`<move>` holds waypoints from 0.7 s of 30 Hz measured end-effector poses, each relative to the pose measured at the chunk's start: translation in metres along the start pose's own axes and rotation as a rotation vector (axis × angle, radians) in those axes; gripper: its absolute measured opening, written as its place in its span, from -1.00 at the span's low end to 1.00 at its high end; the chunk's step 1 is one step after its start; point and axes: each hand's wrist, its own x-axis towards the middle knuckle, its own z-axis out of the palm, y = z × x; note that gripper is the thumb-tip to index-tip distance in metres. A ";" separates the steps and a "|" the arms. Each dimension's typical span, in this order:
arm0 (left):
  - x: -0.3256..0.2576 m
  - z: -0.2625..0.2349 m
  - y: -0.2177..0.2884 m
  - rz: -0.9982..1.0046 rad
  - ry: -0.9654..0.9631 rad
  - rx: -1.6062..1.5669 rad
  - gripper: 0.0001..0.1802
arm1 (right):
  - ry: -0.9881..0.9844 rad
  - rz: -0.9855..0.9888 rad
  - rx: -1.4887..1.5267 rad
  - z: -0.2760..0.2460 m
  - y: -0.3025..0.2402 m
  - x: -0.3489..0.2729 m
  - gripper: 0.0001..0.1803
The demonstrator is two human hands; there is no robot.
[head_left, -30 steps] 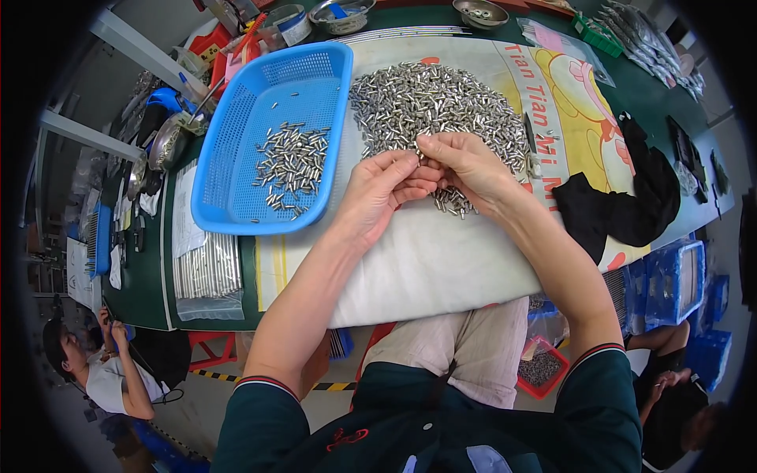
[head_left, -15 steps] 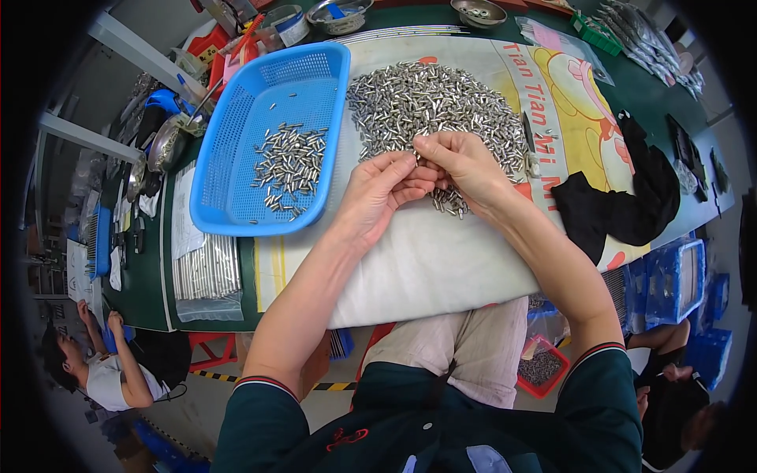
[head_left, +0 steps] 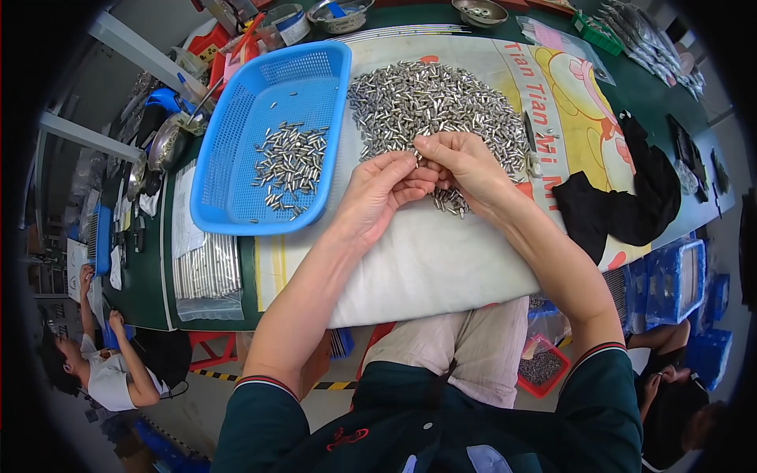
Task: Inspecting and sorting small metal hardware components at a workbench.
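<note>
My left hand [head_left: 386, 188] and my right hand [head_left: 464, 167] meet at the near edge of a wide pile of small metal pins [head_left: 434, 98]. Both are closed, thumbs against fingertips. A small metal pin [head_left: 416, 158] shows between the right thumb and fingers; most of it is hidden. What the left fingers pinch, if anything, I cannot make out. A few loose pins lie under the right wrist. To the left stands a blue plastic basket [head_left: 206, 169] with a smaller heap of similar pins [head_left: 293, 162] in it.
A printed cloth [head_left: 426, 272] covers the tabletop under the pile. Black fabric [head_left: 619, 209] lies at the right. Bagged metal rods [head_left: 206, 276] rest left of the cloth. Metal bowls [head_left: 479, 12] stand at the back. A red bin [head_left: 542, 366] is below; people sit at both sides.
My hands stay almost still over the pile. At the far left, a person's arm has moved up; at the right, another person's hands have shifted slightly.
</note>
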 end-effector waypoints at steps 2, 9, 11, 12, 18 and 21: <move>0.001 0.001 0.000 -0.006 0.005 0.002 -0.79 | 0.002 0.021 0.021 -0.001 0.001 0.001 -0.70; -0.001 0.001 0.000 -0.008 0.004 -0.063 -0.79 | 0.009 -0.012 0.051 0.002 0.002 0.003 -0.71; -0.001 -0.001 -0.001 -0.021 0.013 -0.150 -0.79 | 0.173 -0.234 -0.156 0.012 -0.008 -0.002 -0.74; 0.000 -0.002 0.000 -0.028 -0.012 -0.167 -0.79 | 0.226 -0.364 -0.239 0.015 -0.010 -0.003 -0.75; 0.004 -0.003 0.000 -0.030 -0.080 -0.179 -0.76 | 0.410 -0.655 -0.372 0.008 -0.027 0.001 -0.78; 0.003 -0.009 0.001 -0.016 -0.054 -0.177 -0.76 | 0.659 -0.683 -0.734 -0.025 -0.047 -0.004 -0.78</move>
